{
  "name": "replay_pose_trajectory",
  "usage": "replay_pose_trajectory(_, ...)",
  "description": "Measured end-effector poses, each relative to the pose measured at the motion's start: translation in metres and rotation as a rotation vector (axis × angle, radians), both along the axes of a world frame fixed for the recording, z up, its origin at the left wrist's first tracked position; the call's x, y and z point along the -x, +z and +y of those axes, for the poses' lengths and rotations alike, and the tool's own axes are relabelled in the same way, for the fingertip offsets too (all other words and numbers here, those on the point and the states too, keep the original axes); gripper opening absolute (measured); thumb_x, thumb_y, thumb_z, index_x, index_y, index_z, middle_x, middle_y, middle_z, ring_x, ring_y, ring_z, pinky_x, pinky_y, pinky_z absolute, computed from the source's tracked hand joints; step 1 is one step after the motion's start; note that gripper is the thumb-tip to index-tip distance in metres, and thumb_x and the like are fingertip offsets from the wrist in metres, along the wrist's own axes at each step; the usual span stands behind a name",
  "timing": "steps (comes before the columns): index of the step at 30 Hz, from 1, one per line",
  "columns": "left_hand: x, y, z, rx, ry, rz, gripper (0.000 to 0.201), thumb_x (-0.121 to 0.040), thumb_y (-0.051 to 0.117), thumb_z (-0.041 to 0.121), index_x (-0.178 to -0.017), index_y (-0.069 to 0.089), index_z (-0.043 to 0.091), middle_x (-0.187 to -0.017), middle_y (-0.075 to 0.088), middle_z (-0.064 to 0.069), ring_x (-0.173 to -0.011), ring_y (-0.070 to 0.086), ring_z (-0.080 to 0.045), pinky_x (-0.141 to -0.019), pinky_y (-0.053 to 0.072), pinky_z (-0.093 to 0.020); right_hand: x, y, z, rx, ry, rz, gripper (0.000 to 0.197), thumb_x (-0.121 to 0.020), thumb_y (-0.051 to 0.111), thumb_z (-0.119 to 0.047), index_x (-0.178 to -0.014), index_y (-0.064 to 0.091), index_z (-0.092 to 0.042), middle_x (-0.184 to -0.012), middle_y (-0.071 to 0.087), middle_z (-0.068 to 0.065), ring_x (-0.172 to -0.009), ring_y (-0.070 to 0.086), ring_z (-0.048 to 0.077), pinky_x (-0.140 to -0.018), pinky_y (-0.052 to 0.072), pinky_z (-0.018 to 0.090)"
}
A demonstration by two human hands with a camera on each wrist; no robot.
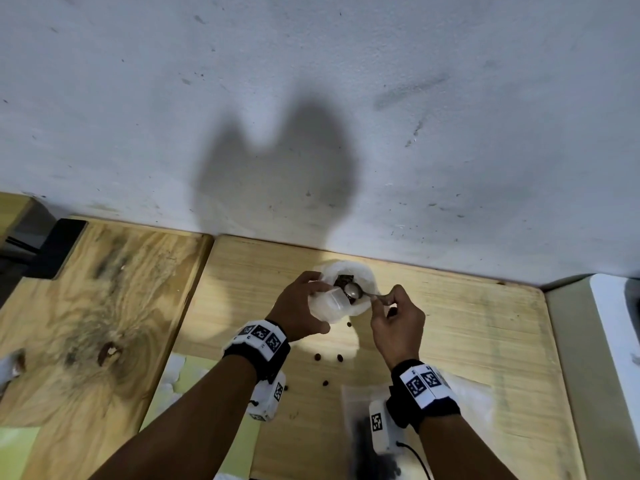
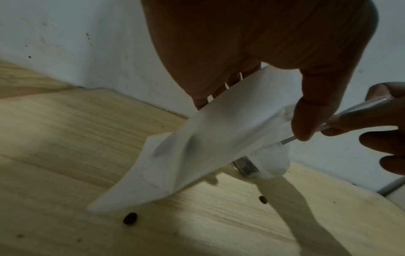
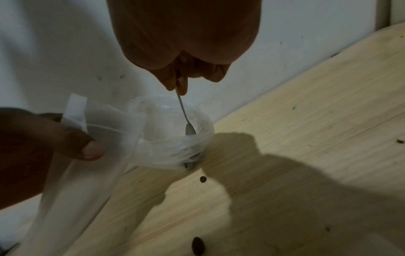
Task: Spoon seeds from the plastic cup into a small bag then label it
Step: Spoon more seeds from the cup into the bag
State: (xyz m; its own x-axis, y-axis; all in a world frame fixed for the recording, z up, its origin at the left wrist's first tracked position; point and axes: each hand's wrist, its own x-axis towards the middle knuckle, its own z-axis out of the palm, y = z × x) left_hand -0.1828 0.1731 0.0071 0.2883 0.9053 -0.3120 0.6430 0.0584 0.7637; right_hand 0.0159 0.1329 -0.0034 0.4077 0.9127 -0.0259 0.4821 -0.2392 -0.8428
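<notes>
A plastic cup [image 1: 360,271] lined with thin clear film stands by the wall, with dark seeds [image 1: 343,281] inside. My left hand [image 1: 301,306] grips the top of a small white bag [image 2: 197,147], thumb [image 3: 92,149] pressed on its edge, right beside the cup [image 3: 171,131]. My right hand [image 1: 391,306] pinches the handle of a metal spoon [image 3: 180,102]. The spoon's bowl [image 1: 353,291] sits in the cup's mouth, next to the bag's opening. Whether the bowl carries seeds, I cannot tell.
Loose seeds [image 1: 317,357] lie scattered on the wooden table [image 1: 467,341] in front of the cup. A clear bag of dark contents [image 1: 370,445] lies under my right wrist. The wall is close behind. A white appliance [image 1: 616,341] borders the right.
</notes>
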Motion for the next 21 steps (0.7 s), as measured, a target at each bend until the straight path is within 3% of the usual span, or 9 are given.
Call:
replay_pose_trajectory(4, 0.001, 0.001, 0.000, 0.050, 0.018, -0.005, 0.080, -0.042, 0.079, 0.033, -0.120, 0.064, 0.021, -0.127, 0.040, 0.013, -0.110, 0.053, -0.013, -0.085, 0.047, -0.028, -0.002, 0.006, -0.002, -0.063, 0.008, 0.095, 0.032, -0.085, 0.074, -0.013, -0.068, 0.047, -0.020, -0.054, 0.052, 0.009, -0.042, 0.035, 0.014, -0.047, 0.033, 0.027)
replay_pose_trajectory(7, -0.003, 0.005, -0.001, 0.082, -0.001, -0.006, 0.088, -0.040, 0.077, 0.037, -0.125, 0.062, 0.018, -0.131, 0.038, 0.011, -0.110, 0.050, -0.011, -0.087, 0.044, -0.026, 0.013, 0.006, 0.000, -0.044, 0.095, 0.090, 0.027, -0.085, 0.075, -0.018, -0.070, 0.052, -0.019, -0.061, 0.059, 0.008, -0.043, 0.037, 0.011, -0.046, 0.034, 0.027)
replay_pose_trajectory(11, -0.004, 0.008, -0.001, 0.109, 0.015, -0.035, 0.105, -0.030, 0.068, 0.053, -0.128, 0.060, 0.016, -0.129, 0.036, 0.011, -0.114, 0.047, -0.011, -0.095, 0.046, -0.032, 0.021, -0.001, 0.007, 0.026, 0.070, -0.050, 0.026, -0.085, 0.072, -0.021, -0.072, 0.049, -0.020, -0.047, 0.045, -0.005, -0.040, 0.036, 0.012, -0.048, 0.033, 0.026)
replay_pose_trajectory(15, 0.001, 0.005, 0.001, 0.108, 0.069, -0.015, 0.107, -0.029, 0.069, 0.055, -0.128, 0.060, 0.016, -0.134, 0.039, 0.010, -0.117, 0.048, -0.012, -0.097, 0.046, -0.034, 0.009, 0.007, 0.005, 0.011, -0.041, -0.060, 0.028, -0.086, 0.069, -0.017, -0.071, 0.045, -0.018, -0.044, 0.038, -0.008, -0.040, 0.035, 0.016, -0.049, 0.033, 0.027)
replay_pose_trajectory(19, 0.000, 0.002, 0.000, 0.105, 0.080, -0.016, 0.102, -0.031, 0.071, 0.051, -0.126, 0.061, 0.018, -0.136, 0.039, 0.009, -0.113, 0.051, -0.011, -0.094, 0.047, -0.031, -0.003, 0.016, 0.002, -0.031, -0.112, -0.012, 0.029, -0.082, 0.069, -0.012, -0.070, 0.043, -0.017, -0.051, 0.051, -0.002, -0.040, 0.040, 0.020, -0.049, 0.037, 0.028)
replay_pose_trajectory(21, -0.003, -0.001, -0.003, 0.087, 0.077, -0.006, 0.090, -0.040, 0.084, 0.037, -0.125, 0.062, 0.020, -0.140, 0.040, 0.006, -0.113, 0.053, -0.012, -0.090, 0.047, -0.028, -0.002, 0.019, 0.002, -0.014, -0.112, -0.035, 0.030, -0.081, 0.068, -0.011, -0.069, 0.042, -0.017, -0.057, 0.057, -0.001, -0.045, 0.046, 0.021, -0.051, 0.041, 0.029)
